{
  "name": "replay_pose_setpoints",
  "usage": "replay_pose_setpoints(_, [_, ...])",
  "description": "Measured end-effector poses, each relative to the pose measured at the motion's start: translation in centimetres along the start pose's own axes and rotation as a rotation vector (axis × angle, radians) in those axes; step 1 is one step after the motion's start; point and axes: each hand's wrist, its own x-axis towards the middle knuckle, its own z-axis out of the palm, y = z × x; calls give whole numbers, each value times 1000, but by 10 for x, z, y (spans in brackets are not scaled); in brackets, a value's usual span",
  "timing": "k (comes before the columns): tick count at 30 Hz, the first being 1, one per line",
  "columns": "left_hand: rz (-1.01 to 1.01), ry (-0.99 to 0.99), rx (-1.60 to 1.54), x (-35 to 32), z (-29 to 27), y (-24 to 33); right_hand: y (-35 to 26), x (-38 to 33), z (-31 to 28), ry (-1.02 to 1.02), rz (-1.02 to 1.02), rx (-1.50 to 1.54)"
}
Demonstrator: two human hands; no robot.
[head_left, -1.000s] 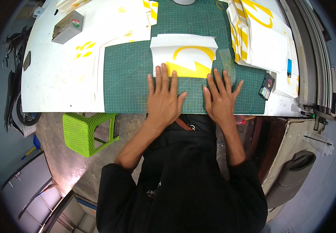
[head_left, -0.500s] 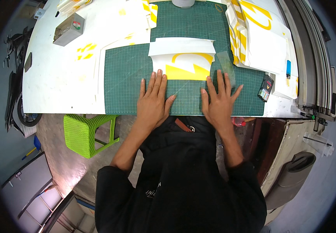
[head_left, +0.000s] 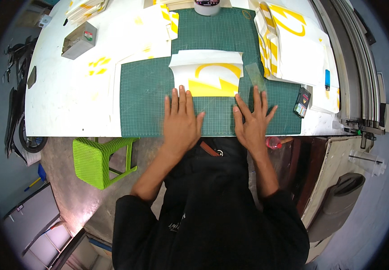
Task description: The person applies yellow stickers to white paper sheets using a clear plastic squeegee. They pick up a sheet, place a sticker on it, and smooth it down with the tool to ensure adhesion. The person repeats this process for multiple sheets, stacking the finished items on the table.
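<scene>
A white sheet with yellow print [head_left: 217, 74] lies on the green cutting mat [head_left: 145, 99]; its far part is folded and lifts a little. At the sheet's near left corner, my left hand [head_left: 181, 121] lies flat with its fingers stretched out, fingertips over the edge. My right hand [head_left: 252, 121] has its fingers spread on the mat, the index fingertip at the near right corner of the sheet. A clear plastic strip [head_left: 254, 74] lies just beyond the right fingertips. Neither hand grips anything.
Stacked yellow-and-white printed paper [head_left: 293, 49] stands at the right, with a blue lighter [head_left: 327, 80] and a small black box [head_left: 301, 102] nearby. A grey box [head_left: 79, 42] is at the far left. A green stool [head_left: 97, 159] stands below the table's front edge.
The whole view has shifted slightly. Both hands stay flat at the sheet's near edge, and the sheet keeps nearly the same place on the mat.
</scene>
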Motion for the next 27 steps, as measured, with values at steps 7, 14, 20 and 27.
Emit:
replay_pose_setpoints(7, [213, -56, -158, 24, 11, 36, -3, 5, -13, 132, 3, 279])
replay_pose_setpoints(14, [262, -222, -210, -25, -12, 22, 20, 53, -5, -347, 302, 1586])
replay_pose_setpoints(20, [239, -226, -227, -26, -14, 25, 22, 102, 14, -503, -87, 2017])
replay_pose_setpoints(27, [256, -214, -215, -22, -16, 25, 30, 114, 16, -426, 223, 2162])
